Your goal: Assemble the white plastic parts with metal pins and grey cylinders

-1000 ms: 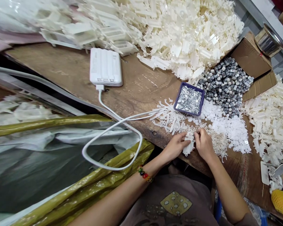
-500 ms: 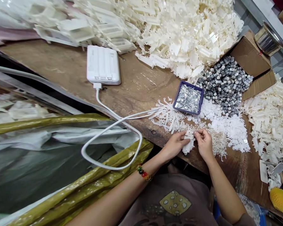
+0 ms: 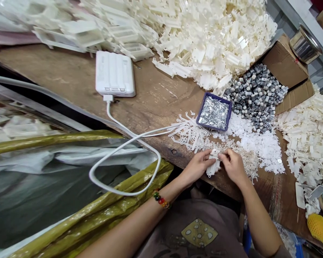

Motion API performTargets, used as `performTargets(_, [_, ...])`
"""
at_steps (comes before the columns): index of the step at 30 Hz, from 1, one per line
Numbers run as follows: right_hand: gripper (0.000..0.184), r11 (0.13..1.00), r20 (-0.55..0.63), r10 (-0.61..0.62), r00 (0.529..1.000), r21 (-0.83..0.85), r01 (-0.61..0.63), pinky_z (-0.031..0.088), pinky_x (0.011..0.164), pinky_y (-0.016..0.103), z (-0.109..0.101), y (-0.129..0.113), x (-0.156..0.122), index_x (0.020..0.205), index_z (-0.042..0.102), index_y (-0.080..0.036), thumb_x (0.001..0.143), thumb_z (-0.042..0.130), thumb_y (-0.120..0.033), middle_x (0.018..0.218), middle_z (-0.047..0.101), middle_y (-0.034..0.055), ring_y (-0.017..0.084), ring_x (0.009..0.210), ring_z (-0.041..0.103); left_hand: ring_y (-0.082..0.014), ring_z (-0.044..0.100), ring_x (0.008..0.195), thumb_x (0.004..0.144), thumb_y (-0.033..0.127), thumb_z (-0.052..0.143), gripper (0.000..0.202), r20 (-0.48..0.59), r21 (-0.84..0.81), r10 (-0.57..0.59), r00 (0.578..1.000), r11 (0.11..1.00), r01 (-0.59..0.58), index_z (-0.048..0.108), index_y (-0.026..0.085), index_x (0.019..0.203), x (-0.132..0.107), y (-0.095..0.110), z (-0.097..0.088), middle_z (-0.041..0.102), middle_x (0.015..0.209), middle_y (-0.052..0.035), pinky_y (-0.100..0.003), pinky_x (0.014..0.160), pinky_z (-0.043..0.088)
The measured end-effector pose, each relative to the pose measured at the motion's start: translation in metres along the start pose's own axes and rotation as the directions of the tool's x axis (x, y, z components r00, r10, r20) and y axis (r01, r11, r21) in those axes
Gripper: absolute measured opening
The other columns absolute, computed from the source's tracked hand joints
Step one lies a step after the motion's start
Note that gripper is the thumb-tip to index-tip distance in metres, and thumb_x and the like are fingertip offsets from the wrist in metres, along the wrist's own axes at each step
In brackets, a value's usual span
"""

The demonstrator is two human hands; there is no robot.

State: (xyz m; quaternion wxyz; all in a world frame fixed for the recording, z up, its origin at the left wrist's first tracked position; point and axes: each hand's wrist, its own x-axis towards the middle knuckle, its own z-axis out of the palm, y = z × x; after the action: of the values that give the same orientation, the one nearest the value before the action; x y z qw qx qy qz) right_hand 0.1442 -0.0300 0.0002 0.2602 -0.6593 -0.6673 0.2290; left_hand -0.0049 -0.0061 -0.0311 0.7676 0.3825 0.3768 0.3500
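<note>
Head view, looking down at a worn wooden desk (image 3: 70, 82) crowded with small parts. A large heap of cream plastic mouldings (image 3: 210, 32) fills the far side, and a second cream pile (image 3: 309, 132) lies to the right. A white power bank (image 3: 115, 73) rests near the far left, its white cable (image 3: 123, 143) looping off the desk edge over an olive-yellow sack (image 3: 118, 208). White hook-shaped strips (image 3: 188, 134) and a drift of tiny white pieces (image 3: 261, 143) lie just beyond the hands, nothing covering them. An open cardboard box (image 3: 285, 64) spills small grey components (image 3: 258, 95) onto the desk. Just beside it, a shallow purple tray (image 3: 198, 114) holds thin silvery metal pins (image 3: 214, 113). A steel cup (image 3: 305, 44) stands at the far right. At the near desk edge, the left hand (image 3: 197, 166), with a bead bracelet (image 3: 160, 200) on its wrist, curls its fingers around a small white plastic piece (image 3: 214, 165) from the left. The right hand (image 3: 233, 166) meets it from the right, thumb and forefinger pinching the piece's top. Both forearms reach in from below.
</note>
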Motion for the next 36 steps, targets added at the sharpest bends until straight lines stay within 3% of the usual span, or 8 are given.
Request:
performTargets(2, [0.026, 0.998, -0.044, 0.049, 0.998, 0.046, -0.047, 0.037, 0.056, 0.025, -0.009, 0.004, 0.015, 0.079, 0.056, -0.021, 0.09, 0.04, -0.038, 0.067, 0.057, 0.0002, 0.014, 0.06, 0.05, -0.017, 0.057, 0.062, 0.061, 0.03, 0.068, 0.034, 0.0, 0.019, -0.01, 1.0, 1.0, 0.01, 0.06, 0.013, 0.089, 0.001, -0.002, 0.0, 0.063, 0.067, -0.001, -0.025, 0.056, 0.043])
performTargets(5, [0.018, 0.995, -0.123, 0.031, 0.992, -0.087, -0.042, 0.037, 0.062, 0.026, -0.01, 0.011, 0.042, 0.077, 0.059, -0.02, 0.086, 0.047, -0.031, 0.074, 0.06, 0.0022, 0.016, 0.067, 0.053, -0.0159, 0.056, 0.06, 0.063, 0.031, 0.066, 0.032, 0.011, 0.052, -0.013, 1.0, 0.999, 0.012, 0.059, 0.013, 0.088, 0.004, -0.005, 0.0, 0.064, 0.069, -0.0006, -0.024, 0.055, 0.042])
performTargets(8, [0.008, 0.973, -0.096, -0.016, 0.995, -0.231, -0.006, 0.038, 0.065, 0.027, -0.003, 0.014, 0.06, 0.071, 0.059, -0.02, 0.078, 0.055, -0.021, 0.077, 0.061, 0.0042, 0.017, 0.07, 0.053, -0.0151, 0.056, 0.059, 0.064, 0.03, 0.064, 0.03, 0.033, 0.058, -0.011, 0.999, 0.998, 0.01, 0.058, 0.014, 0.089, 0.005, -0.008, -0.001, 0.064, 0.07, -0.0001, -0.024, 0.054, 0.042])
performTargets(10, [0.007, 0.975, -0.106, 0.002, 0.994, -0.22, -0.026, 0.038, 0.064, 0.027, -0.001, 0.015, 0.063, 0.068, 0.058, -0.019, 0.075, 0.055, -0.018, 0.073, 0.059, 0.0032, 0.016, 0.067, 0.052, -0.0154, 0.056, 0.06, 0.064, 0.029, 0.064, 0.031, 0.043, 0.057, -0.009, 0.999, 0.998, 0.007, 0.058, 0.014, 0.09, 0.005, -0.008, -0.001, 0.064, 0.07, -0.0005, -0.024, 0.054, 0.043])
performTargets(14, [0.01, 0.981, -0.006, 0.139, 0.99, 0.139, -0.136, 0.036, 0.052, 0.023, -0.008, 0.013, 0.046, 0.072, 0.056, -0.019, 0.076, 0.054, -0.028, 0.061, 0.052, -0.0025, 0.012, 0.054, 0.046, -0.0152, 0.057, 0.059, 0.063, 0.028, 0.063, 0.036, 0.028, 0.052, -0.025, 0.999, 0.998, 0.024, 0.059, 0.014, 0.096, 0.004, -0.006, 0.0, 0.066, 0.072, -0.0007, -0.024, 0.054, 0.043])
performTargets(17, [0.012, 0.945, 0.124, 0.13, 0.984, 0.284, -0.161, 0.034, 0.045, 0.021, -0.014, 0.008, 0.022, 0.073, 0.054, -0.019, 0.075, 0.055, -0.031, 0.058, 0.048, -0.0048, 0.01, 0.048, 0.042, -0.0163, 0.058, 0.061, 0.063, 0.027, 0.064, 0.036, 0.021, 0.043, -0.026, 0.999, 0.999, 0.025, 0.059, 0.012, 0.096, 0.003, -0.004, 0.001, 0.066, 0.072, -0.0017, -0.025, 0.055, 0.044])
performTargets(22, [0.006, 0.987, 0.048, 0.031, 0.998, 0.155, -0.038, 0.037, 0.05, 0.022, -0.009, -0.003, 0.0, 0.07, 0.051, -0.02, 0.075, 0.052, -0.024, 0.056, 0.049, -0.0046, 0.01, 0.048, 0.046, -0.0175, 0.06, 0.067, 0.067, 0.026, 0.061, 0.031, 0.037, 0.071, 0.034, 0.999, 0.997, -0.037, 0.06, 0.014, 0.095, 0.003, -0.005, 0.0, 0.067, 0.071, -0.0009, -0.024, 0.059, 0.045])
performTargets(36, [0.012, 0.993, 0.022, -0.111, 0.994, -0.027, 0.112, 0.044, 0.06, 0.023, -0.006, -0.002, -0.003, 0.082, 0.056, -0.018, 0.083, 0.046, -0.025, 0.07, 0.059, 0.002, 0.012, 0.06, 0.055, -0.0192, 0.062, 0.068, 0.069, 0.03, 0.062, 0.038, 0.056, 0.092, 0.028, 0.998, 0.995, -0.033, 0.058, 0.01, 0.101, 0.001, 0.0, 0.0, 0.068, 0.071, -0.0029, -0.027, 0.063, 0.047])
